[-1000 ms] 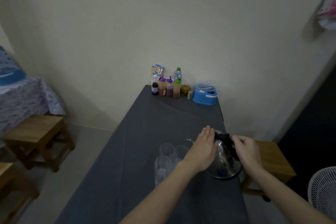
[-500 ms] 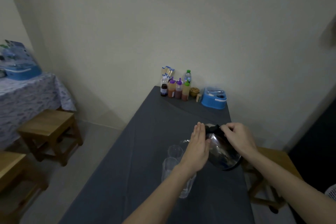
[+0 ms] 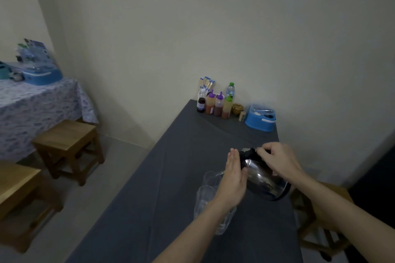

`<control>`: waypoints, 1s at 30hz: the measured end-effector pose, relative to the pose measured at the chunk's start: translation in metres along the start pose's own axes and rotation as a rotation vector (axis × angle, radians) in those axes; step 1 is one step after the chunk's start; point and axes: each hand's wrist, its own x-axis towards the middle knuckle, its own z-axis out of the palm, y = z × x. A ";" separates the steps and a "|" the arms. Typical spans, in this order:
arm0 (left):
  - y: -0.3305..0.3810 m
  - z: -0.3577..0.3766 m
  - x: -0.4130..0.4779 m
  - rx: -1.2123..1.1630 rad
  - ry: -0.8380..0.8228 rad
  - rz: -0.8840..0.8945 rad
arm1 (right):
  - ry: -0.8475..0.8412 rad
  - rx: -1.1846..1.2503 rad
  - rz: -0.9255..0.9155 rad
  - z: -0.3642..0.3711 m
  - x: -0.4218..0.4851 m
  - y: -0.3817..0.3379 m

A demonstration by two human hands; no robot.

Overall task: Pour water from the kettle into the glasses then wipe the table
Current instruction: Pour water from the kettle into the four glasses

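Two hands on the shiny steel kettle (image 3: 264, 179), tilted over clear glasses (image 3: 204, 198) on our grey-clothed table (image 3: 171, 177) | right hand (image 3: 277, 161) wraps its black handle (image 3: 248, 153), left hand (image 3: 234, 179) presses flat | pouring begun, we reckon; wiping undone.

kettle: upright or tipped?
Tipped. The kettle leans spout-down toward the glasses, its base angled off the table; the right hand grips its handle, the left hand lies flat against its side.

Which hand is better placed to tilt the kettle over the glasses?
Right: the right hand grips the kettle by its handle, tilted toward the glasses; the left hand only presses flat on its side.
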 end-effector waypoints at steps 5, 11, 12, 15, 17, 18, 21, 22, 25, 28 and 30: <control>0.000 0.002 0.001 -0.038 0.003 -0.004 | -0.080 -0.045 -0.045 -0.004 0.008 0.001; 0.003 0.008 0.004 -0.065 0.008 -0.007 | -0.065 -0.072 -0.082 -0.009 0.012 0.005; 0.003 0.008 0.004 -0.070 0.012 -0.008 | -0.062 -0.075 -0.088 -0.009 0.012 0.006; 0.003 0.010 0.005 -0.080 0.017 -0.009 | -0.069 -0.094 -0.087 -0.010 0.016 0.006; 0.002 0.011 0.004 -0.084 0.015 -0.011 | -0.072 -0.109 -0.091 -0.010 0.018 0.006; 0.002 0.012 0.004 -0.088 0.015 -0.015 | -0.074 -0.119 -0.098 -0.011 0.018 0.005; 0.002 0.013 0.004 -0.093 0.025 -0.021 | -0.086 -0.136 -0.121 -0.012 0.019 0.003; 0.002 0.012 0.003 -0.096 0.030 -0.019 | -0.091 -0.138 -0.124 -0.012 0.019 0.003; 0.002 0.011 0.003 -0.101 0.043 -0.016 | -0.096 -0.135 -0.133 -0.011 0.021 0.000; 0.002 0.011 0.002 -0.115 0.048 -0.021 | -0.105 -0.140 -0.136 -0.010 0.023 -0.002; 0.002 0.011 0.001 -0.124 0.051 -0.024 | -0.111 -0.156 -0.150 -0.009 0.023 -0.002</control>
